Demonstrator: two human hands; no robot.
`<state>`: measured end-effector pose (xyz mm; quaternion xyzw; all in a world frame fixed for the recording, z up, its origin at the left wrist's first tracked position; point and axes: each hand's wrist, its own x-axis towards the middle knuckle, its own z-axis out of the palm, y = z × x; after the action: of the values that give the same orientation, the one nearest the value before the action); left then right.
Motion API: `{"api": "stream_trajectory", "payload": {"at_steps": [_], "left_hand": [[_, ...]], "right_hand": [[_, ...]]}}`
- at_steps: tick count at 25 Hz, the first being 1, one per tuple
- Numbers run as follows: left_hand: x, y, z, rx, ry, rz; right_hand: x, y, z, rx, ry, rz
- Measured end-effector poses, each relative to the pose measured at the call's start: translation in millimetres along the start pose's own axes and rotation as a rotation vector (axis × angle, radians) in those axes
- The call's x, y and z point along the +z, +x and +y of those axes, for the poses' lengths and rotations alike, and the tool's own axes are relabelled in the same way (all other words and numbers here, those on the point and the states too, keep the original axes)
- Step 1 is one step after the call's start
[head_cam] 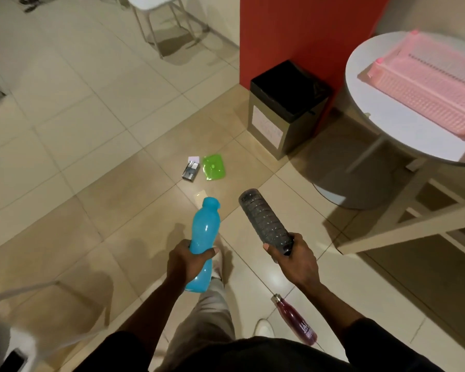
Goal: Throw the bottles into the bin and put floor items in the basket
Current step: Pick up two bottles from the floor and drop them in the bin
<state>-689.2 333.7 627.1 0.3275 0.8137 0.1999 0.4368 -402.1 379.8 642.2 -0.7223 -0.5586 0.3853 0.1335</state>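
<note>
Three bottles are showing: blue bottle (206, 226), grey bottle (261, 218), maroon bottle (297, 322). One bin (266, 127), one pink basket (414, 103), one green lid (213, 167) and one small box (191, 171) are sitting nearby.

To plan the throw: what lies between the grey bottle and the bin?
Head view: bare tiles between grey bottle and bin; green lid lies left.

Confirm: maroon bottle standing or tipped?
Tipped: the maroon bottle lies on its side on the floor, cap end pointing away from the person.

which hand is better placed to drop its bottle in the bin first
Probably the right hand: it grips the grey bottle on the same side as the bin. The left hand, holding the blue bottle, is farther from it.
</note>
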Motion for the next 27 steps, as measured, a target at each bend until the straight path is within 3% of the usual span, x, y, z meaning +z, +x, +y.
{"api": "stream_trajectory", "payload": {"at_steps": [11, 19, 27], "left_hand": [[-71, 200, 127, 0.132, 0.163, -0.126], [-34, 265, 204, 0.122, 0.221, -0.165], [28, 335, 339, 0.132, 0.282, -0.157]], "right_hand": [[1, 113, -124, 0.125, 0.025, 0.151], [-25, 205, -135, 0.168, 0.088, 0.197], [-108, 348, -126, 0.110, 0.031, 0.109]]}}
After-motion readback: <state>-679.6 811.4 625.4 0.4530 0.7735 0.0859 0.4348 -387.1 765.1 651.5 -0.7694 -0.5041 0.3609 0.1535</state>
